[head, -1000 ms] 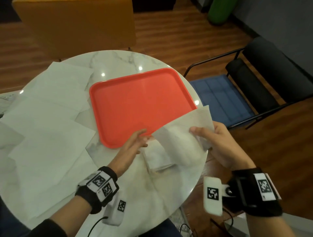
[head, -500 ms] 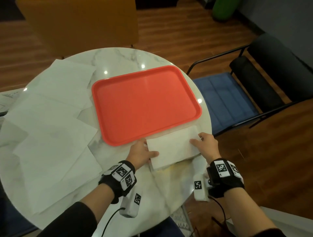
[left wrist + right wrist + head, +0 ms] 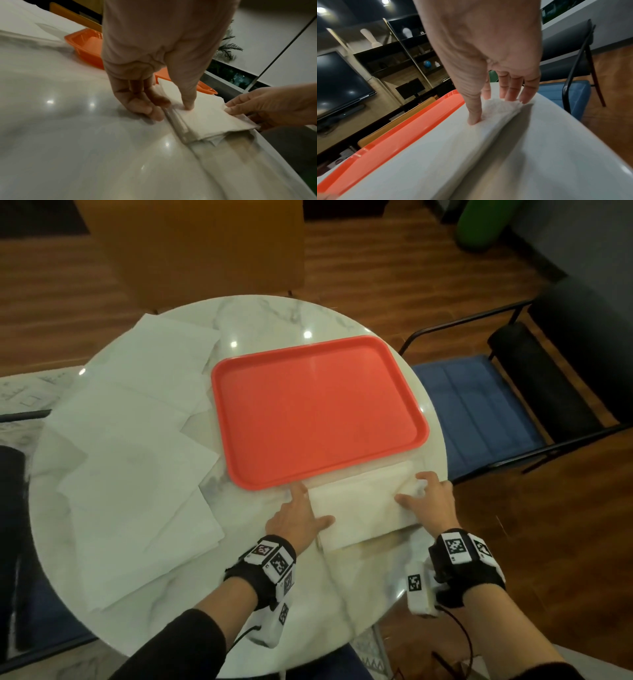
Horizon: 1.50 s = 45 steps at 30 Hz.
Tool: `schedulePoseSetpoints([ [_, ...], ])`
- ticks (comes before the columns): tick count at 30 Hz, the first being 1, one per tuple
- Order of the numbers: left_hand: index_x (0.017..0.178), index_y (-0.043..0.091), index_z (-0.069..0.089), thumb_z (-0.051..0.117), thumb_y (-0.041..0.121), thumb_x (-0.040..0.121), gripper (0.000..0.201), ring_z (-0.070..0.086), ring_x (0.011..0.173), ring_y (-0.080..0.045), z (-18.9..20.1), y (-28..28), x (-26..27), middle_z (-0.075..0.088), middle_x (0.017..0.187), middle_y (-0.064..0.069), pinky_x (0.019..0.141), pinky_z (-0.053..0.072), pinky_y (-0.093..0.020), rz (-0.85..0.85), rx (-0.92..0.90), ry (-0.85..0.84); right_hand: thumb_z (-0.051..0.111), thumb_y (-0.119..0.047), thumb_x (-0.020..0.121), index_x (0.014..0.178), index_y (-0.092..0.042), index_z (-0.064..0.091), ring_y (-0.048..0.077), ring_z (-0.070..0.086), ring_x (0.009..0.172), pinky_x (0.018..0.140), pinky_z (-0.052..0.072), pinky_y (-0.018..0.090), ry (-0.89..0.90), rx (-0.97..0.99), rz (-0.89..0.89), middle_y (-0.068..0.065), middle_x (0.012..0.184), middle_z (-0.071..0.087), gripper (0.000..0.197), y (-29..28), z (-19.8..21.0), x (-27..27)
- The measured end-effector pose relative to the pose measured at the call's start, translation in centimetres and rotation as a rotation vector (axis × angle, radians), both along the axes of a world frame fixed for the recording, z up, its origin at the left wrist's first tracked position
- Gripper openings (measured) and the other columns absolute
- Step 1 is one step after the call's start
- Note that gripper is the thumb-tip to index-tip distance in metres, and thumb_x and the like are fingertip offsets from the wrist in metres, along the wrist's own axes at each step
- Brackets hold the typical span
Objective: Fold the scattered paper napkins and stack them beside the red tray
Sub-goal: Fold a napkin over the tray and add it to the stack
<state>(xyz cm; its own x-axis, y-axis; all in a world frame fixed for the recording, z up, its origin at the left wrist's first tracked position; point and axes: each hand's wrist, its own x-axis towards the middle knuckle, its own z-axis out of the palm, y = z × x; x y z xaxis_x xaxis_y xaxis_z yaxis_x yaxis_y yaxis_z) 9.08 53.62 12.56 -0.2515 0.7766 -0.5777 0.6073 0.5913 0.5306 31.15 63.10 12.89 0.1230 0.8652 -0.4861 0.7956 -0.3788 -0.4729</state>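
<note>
A folded white napkin stack [image 3: 359,505] lies on the marble table, right against the near edge of the red tray [image 3: 315,412]. My left hand [image 3: 310,506] is at the stack's left end: the thumb [image 3: 187,106] presses on top and the other fingers lie flat on the table against the edge. My right hand [image 3: 414,491] is at the right end: the thumb [image 3: 473,120] presses the top and straight fingers touch the far edge. Several unfolded napkins [image 3: 137,457] lie spread over the left half of the table.
The round table's edge [image 3: 442,460] runs just right of the stack. A blue-cushioned chair [image 3: 479,405] stands beyond that edge and an orange chair back [image 3: 191,244] stands behind the table. Bare marble [image 3: 308,594] shows in front of the stack.
One second ago both hands held a napkin raised over the stack. It now lies flat on the stack, and both hands have come down to press its ends.
</note>
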Motion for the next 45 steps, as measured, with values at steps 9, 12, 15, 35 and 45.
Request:
schedulePoseSetpoints([
  [9,0.109,0.026,0.059,0.060,0.037,0.088,0.023,0.063,0.083,-0.011,3.2,-7.5,-12.8,0.066,0.097,0.001,0.062,0.043,-0.015,0.110,0.085,-0.239,0.057,-0.011,0.090,0.112,-0.008,0.062,0.022,0.049,0.083,0.078,0.034,0.026,0.027,0.324,0.234,0.018,0.114,0.055,0.023,-3.6,4.4,-9.0],
  [12,0.109,0.027,0.059,0.059,0.034,0.090,0.020,0.059,0.084,-0.007,3.8,-13.2,-18.9,0.064,0.099,0.003,0.062,0.040,-0.014,0.261,0.088,-0.147,0.058,-0.008,0.088,0.101,-0.009,0.068,0.019,0.054,0.075,0.067,0.030,0.020,0.132,0.244,0.456,0.012,0.097,0.065,0.016,-6.6,3.2,-16.9],
  [15,0.104,0.027,0.059,0.059,0.029,0.091,0.014,0.061,0.085,-0.007,3.8,-19.2,-24.0,0.066,0.095,0.003,0.060,0.041,-0.014,0.392,0.042,-0.093,0.057,-0.014,0.089,0.105,-0.008,0.062,0.023,0.059,0.081,0.068,0.038,0.026,0.164,0.087,0.552,0.008,0.088,0.063,0.018,-9.8,0.5,-24.7],
  [35,0.119,0.018,0.048,0.057,0.041,0.087,0.040,0.053,0.102,-0.019,0.8,-12.7,-26.3,0.051,0.114,0.000,0.088,0.044,-0.037,-0.106,0.321,0.154,0.071,-0.026,0.080,0.065,-0.008,0.056,0.017,0.046,0.063,0.053,0.031,0.026,0.182,-0.058,0.292,0.000,0.062,0.050,0.028,-12.1,-1.3,-31.7],
  [45,0.109,0.005,0.054,0.040,0.010,0.094,0.021,0.056,0.094,-0.030,-0.4,-10.7,-25.7,0.055,0.105,-0.010,0.069,0.038,-0.034,-0.292,0.207,0.353,0.074,-0.019,0.078,0.085,-0.009,0.070,0.021,0.063,0.078,0.058,0.046,0.018,0.187,-0.032,0.244,0.009,0.082,0.070,0.013,-13.3,-0.6,-30.8],
])
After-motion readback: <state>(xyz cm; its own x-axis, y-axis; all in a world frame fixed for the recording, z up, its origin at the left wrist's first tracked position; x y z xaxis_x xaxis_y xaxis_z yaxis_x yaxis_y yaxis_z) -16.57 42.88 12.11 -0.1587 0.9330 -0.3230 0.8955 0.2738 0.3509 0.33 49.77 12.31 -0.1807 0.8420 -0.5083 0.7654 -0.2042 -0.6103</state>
